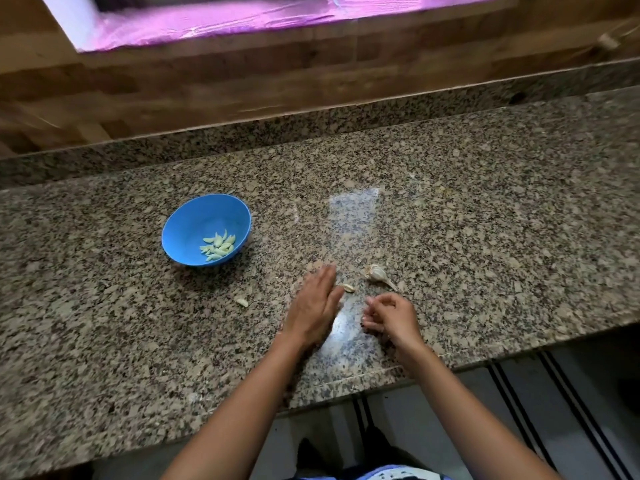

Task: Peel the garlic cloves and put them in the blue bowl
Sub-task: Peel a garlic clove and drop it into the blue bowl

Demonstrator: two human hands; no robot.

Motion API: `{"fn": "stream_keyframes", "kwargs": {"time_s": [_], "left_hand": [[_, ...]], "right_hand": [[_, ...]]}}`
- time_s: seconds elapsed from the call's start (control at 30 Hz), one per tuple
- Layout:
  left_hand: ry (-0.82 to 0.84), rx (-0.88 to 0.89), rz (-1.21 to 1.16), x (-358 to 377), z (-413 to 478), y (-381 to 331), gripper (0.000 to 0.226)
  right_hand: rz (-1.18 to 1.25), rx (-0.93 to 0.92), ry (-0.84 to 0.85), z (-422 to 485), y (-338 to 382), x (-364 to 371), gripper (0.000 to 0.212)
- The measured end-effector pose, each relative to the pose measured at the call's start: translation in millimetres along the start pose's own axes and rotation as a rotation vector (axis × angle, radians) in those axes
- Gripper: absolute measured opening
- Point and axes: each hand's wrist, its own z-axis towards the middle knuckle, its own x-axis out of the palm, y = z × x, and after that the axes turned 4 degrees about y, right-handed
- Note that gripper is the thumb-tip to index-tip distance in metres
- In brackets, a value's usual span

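left hand [313, 306]: flat, fingers straight and together, blurred, low over the counter [450, 209]; nothing held; fingertips just left of a loose clove [349, 288]
right hand [389, 315]: fingers curled inward, tips close together; can't tell if they pinch anything, too small to resolve
loose clove: on the counter between the two hands, skin looks still on
second clove [242, 302]: lies alone on the counter, left of the left hand, below the bowl
garlic bulb remnant [377, 273]: papery, stem pointing lower right, on the counter just beyond the right hand, not touched
blue bowl [194, 223]: upright on the counter, well left of both hands
peeled cloves [219, 247]: pale pile in the bowl bottom, toward its right side
counter: speckled granite; glare patch beyond the hands
backdrop: wood-pattern wall [207, 84] behind the counter
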Motion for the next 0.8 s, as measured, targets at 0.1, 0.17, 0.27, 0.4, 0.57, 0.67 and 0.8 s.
{"fn": "stream_keyframes", "kwargs": {"time_s": [0.1, 0.17, 0.27, 0.4, 0.57, 0.67, 0.8], "left_hand": [[0.148, 0.186, 0.020, -0.9, 9.9, -8.4, 0.049], [0.213, 0.274, 0.107, -3.8, 6.2, -6.9, 0.051], [0.234, 0.353, 0.249, -12.9, -11.3, 2.3, 0.049], [0.154, 0.354, 0.263, -26.1, -47.8, 22.9, 0.041], [-0.155, 0.110, 0.023, -39.4, -61.6, 16.5, 0.020], [-0.284, 0.004, -0.242, -38.8, -55.4, -18.1, 0.017], [-0.219, -0.008, -0.222, -19.3, -58.3, -47.8, 0.027]], "right_hand": [[0.110, 0.062, -0.050, 0.2, 2.3, -2.4, 0.013], [0.194, 0.100, -0.073, -2.4, 3.9, -4.4, 0.018], [0.262, 0.146, -0.071, -6.0, 5.4, -1.6, 0.022], [0.354, 0.202, -0.012, -5.8, 7.0, 14.8, 0.019], [0.457, 0.279, 0.102, -12.5, 9.0, 44.6, 0.021], [0.627, 0.359, 0.166, -19.1, 8.1, 61.7, 0.032], [0.938, 0.469, 0.158, -27.1, 13.6, 68.3, 0.028]]}}
